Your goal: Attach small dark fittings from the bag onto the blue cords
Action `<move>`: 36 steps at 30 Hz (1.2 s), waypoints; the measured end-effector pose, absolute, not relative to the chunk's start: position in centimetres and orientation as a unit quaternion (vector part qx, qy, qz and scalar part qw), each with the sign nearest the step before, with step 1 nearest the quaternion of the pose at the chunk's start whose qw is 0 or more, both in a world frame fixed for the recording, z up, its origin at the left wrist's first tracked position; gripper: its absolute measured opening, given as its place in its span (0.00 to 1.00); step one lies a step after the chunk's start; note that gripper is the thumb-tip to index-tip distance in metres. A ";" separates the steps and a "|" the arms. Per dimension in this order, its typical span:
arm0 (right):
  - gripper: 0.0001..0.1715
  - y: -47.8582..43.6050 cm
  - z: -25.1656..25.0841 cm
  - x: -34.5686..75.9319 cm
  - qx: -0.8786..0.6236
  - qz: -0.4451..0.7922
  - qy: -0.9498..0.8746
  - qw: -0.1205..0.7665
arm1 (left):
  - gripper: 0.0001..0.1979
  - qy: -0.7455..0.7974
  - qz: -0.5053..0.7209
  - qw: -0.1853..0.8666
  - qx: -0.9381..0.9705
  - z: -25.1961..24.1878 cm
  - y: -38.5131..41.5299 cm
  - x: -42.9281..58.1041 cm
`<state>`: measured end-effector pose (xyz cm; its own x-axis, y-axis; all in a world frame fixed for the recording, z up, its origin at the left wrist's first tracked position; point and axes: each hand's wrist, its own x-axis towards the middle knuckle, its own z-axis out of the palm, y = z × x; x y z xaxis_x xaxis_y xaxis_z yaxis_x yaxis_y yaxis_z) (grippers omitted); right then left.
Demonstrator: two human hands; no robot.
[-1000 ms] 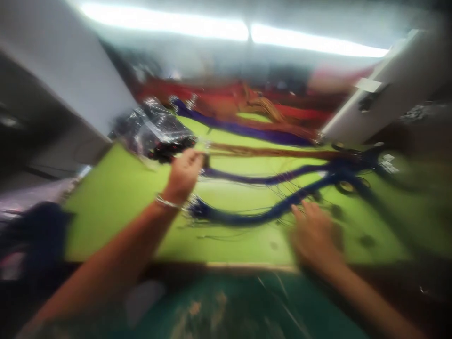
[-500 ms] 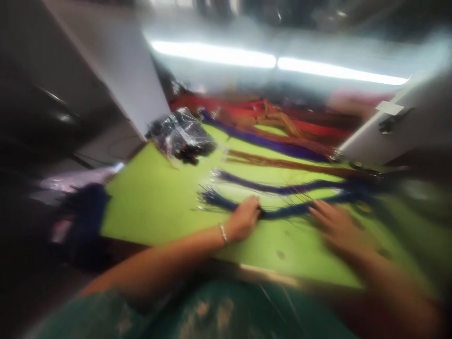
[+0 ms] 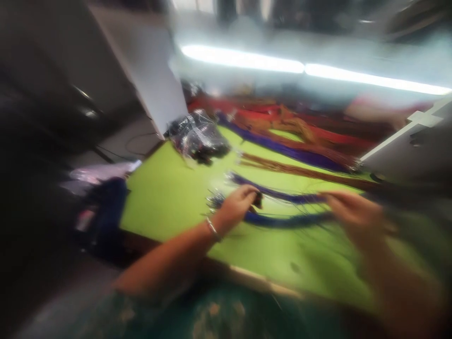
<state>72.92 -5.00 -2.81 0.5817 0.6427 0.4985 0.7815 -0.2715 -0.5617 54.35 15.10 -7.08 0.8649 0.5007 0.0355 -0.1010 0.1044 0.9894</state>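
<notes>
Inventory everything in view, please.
Table: one, lime green, centre.
Near wire bundles: two, blue, table front.
Middle bundle: one, brown, behind those.
Farther bundle: one, purple, behind that.
Heaped wires: uncountable, red, orange, rear.
Bag: one, clear, table's back left.
Light tubes: two, white, top.
Panels: two, greyish, sides.
Side pile: one, navy, far left.
Sheeting: one, pinkish, behind pile.
Small object: one, black, left hand.
Bracelet: one, silvery, left wrist.
Clothing: uncounted, green, bottom.
Left hand: one, bare, centre.
Right hand: one, bare, right.
</notes>
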 end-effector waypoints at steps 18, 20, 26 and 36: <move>0.07 13.0 -7.9 64.8 -0.746 0.389 -0.389 0.376 | 0.10 0.248 0.255 0.870 0.342 -6.3 23.7 52.9; 0.07 12.0 -7.1 65.3 -0.713 0.422 -0.326 0.454 | 0.12 0.242 0.236 0.872 0.353 -6.2 23.4 52.9; 0.11 9.3 -4.8 65.8 -0.671 0.429 -0.270 0.541 | 0.13 0.220 0.175 0.881 0.381 -7.2 21.9 53.6; 0.14 9.7 -6.3 66.4 -0.743 0.219 -0.456 0.438 | 0.14 0.206 0.127 0.870 0.430 -7.9 20.8 54.0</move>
